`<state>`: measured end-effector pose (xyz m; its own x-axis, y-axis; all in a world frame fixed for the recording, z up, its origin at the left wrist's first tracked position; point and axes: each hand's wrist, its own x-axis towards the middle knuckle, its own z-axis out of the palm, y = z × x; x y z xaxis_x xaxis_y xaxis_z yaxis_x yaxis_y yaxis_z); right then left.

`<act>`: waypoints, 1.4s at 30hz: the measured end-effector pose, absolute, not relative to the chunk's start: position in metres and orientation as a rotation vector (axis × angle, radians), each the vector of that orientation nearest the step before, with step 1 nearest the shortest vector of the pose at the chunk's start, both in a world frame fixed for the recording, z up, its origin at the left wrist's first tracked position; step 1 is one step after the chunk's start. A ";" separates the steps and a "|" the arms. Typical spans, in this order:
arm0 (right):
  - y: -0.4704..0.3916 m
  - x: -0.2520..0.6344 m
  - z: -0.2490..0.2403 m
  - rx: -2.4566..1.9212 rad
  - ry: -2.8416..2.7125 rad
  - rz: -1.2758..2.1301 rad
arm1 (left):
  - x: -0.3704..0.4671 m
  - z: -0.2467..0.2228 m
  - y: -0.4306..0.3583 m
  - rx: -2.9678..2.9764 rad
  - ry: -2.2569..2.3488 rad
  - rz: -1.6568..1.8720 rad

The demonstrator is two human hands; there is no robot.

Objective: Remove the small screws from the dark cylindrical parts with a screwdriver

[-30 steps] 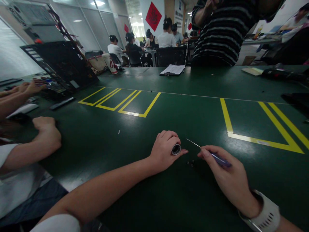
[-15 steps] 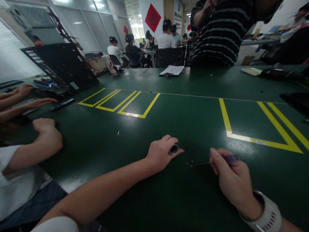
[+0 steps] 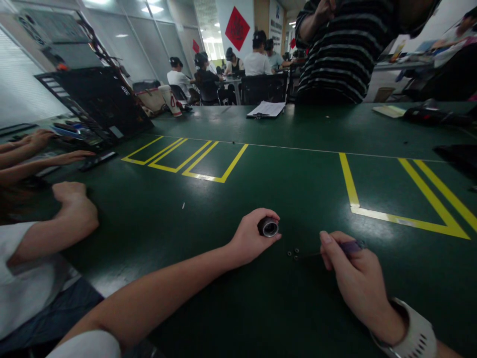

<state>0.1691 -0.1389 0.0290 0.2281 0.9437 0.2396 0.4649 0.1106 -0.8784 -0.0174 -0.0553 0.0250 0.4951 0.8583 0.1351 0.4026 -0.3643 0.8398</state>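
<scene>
My left hand (image 3: 253, 235) is closed around a short dark cylinder (image 3: 269, 227) whose metal-rimmed round opening faces me. Its kind is not clear. In my right hand (image 3: 354, 271) is a screwdriver (image 3: 351, 247) with a translucent purple handle; the thin dark shaft points left, low over the table. Around the shaft's tip lie three tiny ring-like nuts (image 3: 296, 250), between my two hands. The tip seems to touch or nearly touch one of them; I cannot tell which.
The green table (image 3: 208, 223) carries yellow tape outlines (image 3: 223, 174). A clipboard with papers (image 3: 266, 109) lies at the far edge, before a person in a striped shirt (image 3: 335, 54). At left are another person's arm (image 3: 70, 219) and a tilted black panel (image 3: 97, 102).
My left hand has turned the cylinder so more of its dark side shows, and the fingers have shifted around it. My right hand has moved slightly left with the screwdriver.
</scene>
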 end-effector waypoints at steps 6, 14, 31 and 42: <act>-0.135 0.174 0.010 -1.327 -1.068 0.780 | -0.017 0.022 -0.055 1.542 0.873 0.703; -0.144 0.170 0.015 -1.037 -1.267 0.766 | -0.015 0.016 -0.053 1.319 0.757 0.738; -0.150 0.161 0.030 -1.031 -1.899 0.410 | -0.012 0.021 -0.061 1.351 0.716 0.793; -0.151 0.158 0.033 -1.022 -2.024 0.290 | -0.008 0.018 -0.064 1.381 0.780 0.824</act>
